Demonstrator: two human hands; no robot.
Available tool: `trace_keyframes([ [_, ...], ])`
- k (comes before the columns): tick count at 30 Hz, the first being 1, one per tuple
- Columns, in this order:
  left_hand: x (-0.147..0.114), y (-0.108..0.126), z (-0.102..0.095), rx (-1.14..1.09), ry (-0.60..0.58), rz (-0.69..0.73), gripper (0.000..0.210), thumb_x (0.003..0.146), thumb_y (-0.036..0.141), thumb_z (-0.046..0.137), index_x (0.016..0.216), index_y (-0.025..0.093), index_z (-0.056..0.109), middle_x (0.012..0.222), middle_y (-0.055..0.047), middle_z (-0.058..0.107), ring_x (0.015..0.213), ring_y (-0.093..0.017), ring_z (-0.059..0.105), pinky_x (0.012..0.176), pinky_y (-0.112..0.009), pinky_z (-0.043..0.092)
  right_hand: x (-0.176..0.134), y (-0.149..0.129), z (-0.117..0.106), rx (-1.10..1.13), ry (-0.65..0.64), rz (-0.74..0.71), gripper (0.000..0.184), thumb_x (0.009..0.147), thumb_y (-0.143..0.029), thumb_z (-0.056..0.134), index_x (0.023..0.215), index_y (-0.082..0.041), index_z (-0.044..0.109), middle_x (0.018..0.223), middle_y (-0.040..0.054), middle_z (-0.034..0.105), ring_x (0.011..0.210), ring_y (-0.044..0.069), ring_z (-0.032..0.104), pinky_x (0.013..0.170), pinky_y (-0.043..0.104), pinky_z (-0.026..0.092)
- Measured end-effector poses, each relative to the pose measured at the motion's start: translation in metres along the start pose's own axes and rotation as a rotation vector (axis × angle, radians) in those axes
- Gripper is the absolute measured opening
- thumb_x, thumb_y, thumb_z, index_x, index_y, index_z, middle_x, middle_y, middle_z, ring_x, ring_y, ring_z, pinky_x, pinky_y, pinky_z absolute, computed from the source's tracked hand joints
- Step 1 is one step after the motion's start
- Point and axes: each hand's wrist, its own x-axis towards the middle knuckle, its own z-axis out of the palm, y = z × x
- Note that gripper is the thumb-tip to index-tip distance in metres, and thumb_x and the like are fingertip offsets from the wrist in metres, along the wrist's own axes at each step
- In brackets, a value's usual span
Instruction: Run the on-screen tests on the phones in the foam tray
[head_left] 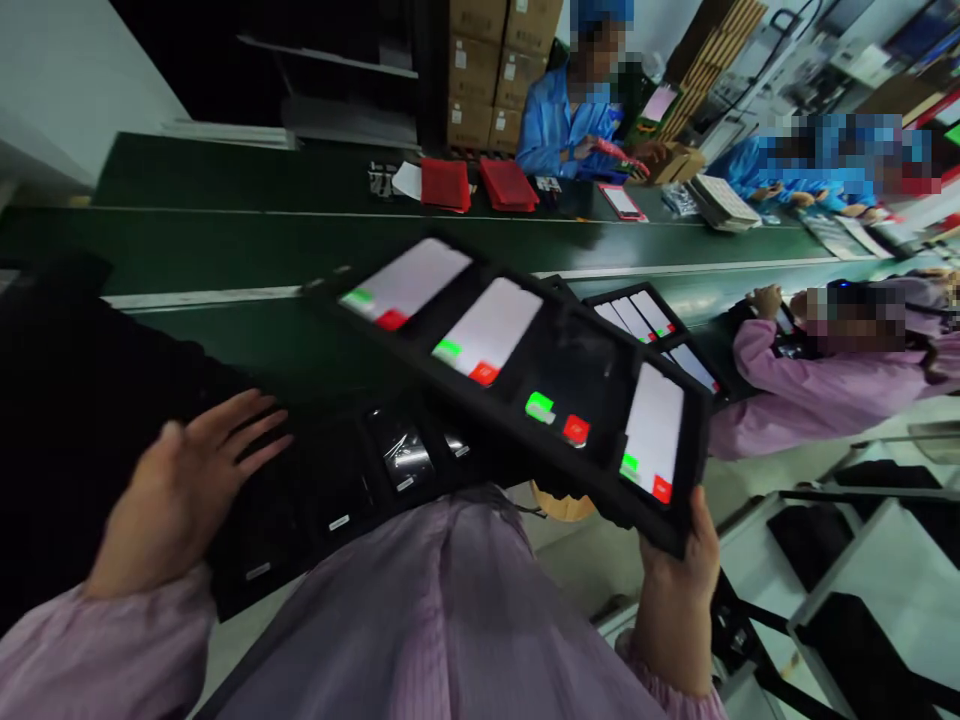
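My right hand [681,575] grips the near right corner of a black tray [517,365], thumb on the rim. The tray is tilted and raised over the bench edge. Three phones with lit white screens [491,325] and one with a dark screen [577,365] lie in its slots, each with green and red marks at one end. My left hand [176,500] is open, fingers apart, holding nothing. Beside it, a lower black tray [300,575] carries dark-screened phones [399,450] with small white labels; the raised tray partly covers it.
Another tray with lit phones [630,315] lies on the green bench [187,255]. Red packs [446,185] rest farther back. A co-worker in pink [810,390] sits at right; others in blue [562,120] work across. A rack with black trays [814,545] stands lower right.
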Motion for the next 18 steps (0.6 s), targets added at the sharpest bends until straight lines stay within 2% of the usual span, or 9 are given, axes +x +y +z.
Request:
trace_keyframes([
  [3,0.000,-0.001,0.022,-0.031,-0.017,-0.104,0.057,0.060,0.075,0.071,0.090,0.027,0.074,0.116,-0.008,0.074,0.118,-0.035,0.066,0.101,-0.056,0.057,0.010,0.007,-0.015,0.016,0.125,-0.141,0.035,0.071,-0.046,0.084,0.093,-0.024,0.070,0.081,-0.0032,0.076,0.076,0.017,0.076,0.066,0.028,0.065],
  [6,0.000,-0.015,0.022,0.036,0.000,-0.206,0.053,0.055,0.069,0.073,0.085,0.026,0.072,0.111,-0.008,0.074,0.110,-0.033,0.068,0.102,-0.055,0.057,0.023,0.025,-0.029,-0.108,0.130,-0.213,0.040,0.072,-0.051,0.082,0.091,-0.021,0.066,0.079,-0.0019,0.072,0.075,0.018,0.072,0.068,0.032,0.062],
  [9,0.007,-0.035,0.004,0.162,0.015,-0.225,0.049,0.054,0.063,0.071,0.086,0.025,0.070,0.110,-0.008,0.074,0.110,-0.034,0.068,0.101,-0.055,0.057,0.030,0.030,-0.045,-0.507,0.122,-0.198,0.041,0.074,-0.060,0.075,0.083,-0.021,0.064,0.068,-0.0006,0.067,0.079,0.024,0.070,0.073,0.038,0.059],
  [12,0.018,-0.062,-0.023,0.412,0.050,-0.183,0.049,0.061,0.058,0.064,0.095,0.024,0.069,0.119,-0.010,0.071,0.123,-0.035,0.063,0.106,-0.055,0.053,0.027,0.009,-0.053,-1.081,0.256,-0.243,0.038,0.075,-0.062,0.069,0.066,-0.026,0.062,0.053,0.0026,0.058,0.075,0.032,0.067,0.072,0.045,0.054],
  [13,0.020,-0.072,-0.032,0.548,0.088,-0.173,0.051,0.065,0.057,0.060,0.102,0.022,0.069,0.125,-0.012,0.068,0.129,-0.037,0.059,0.109,-0.056,0.049,0.025,-0.002,-0.050,-1.206,0.316,-0.314,0.037,0.076,-0.061,0.069,0.066,-0.027,0.062,0.053,0.0040,0.058,0.073,0.033,0.065,0.071,0.048,0.053],
  [15,0.021,-0.095,-0.045,0.890,0.175,-0.196,0.063,0.070,0.054,0.058,0.121,0.017,0.066,0.141,-0.020,0.057,0.140,-0.043,0.048,0.112,-0.063,0.043,0.018,-0.023,-0.035,-1.237,0.412,-0.530,0.030,0.080,-0.057,0.067,0.075,-0.027,0.066,0.062,0.0061,0.062,0.068,0.031,0.062,0.068,0.048,0.050],
  [17,0.018,-0.119,-0.052,1.122,0.231,-0.235,0.082,0.071,0.056,0.063,0.142,0.015,0.052,0.155,-0.026,0.041,0.144,-0.050,0.039,0.108,-0.070,0.042,0.006,-0.033,-0.004,-1.070,0.353,-0.691,0.026,0.085,-0.053,0.065,0.085,-0.027,0.069,0.073,0.0068,0.065,0.066,0.027,0.060,0.066,0.045,0.049],
  [18,0.016,-0.131,-0.053,1.168,0.240,-0.266,0.091,0.070,0.057,0.066,0.149,0.015,0.045,0.158,-0.028,0.036,0.144,-0.052,0.038,0.105,-0.071,0.043,-0.002,-0.030,0.016,-0.946,0.246,-0.751,0.027,0.089,-0.052,0.061,0.089,-0.026,0.069,0.080,0.0072,0.068,0.067,0.025,0.060,0.066,0.042,0.050],
])
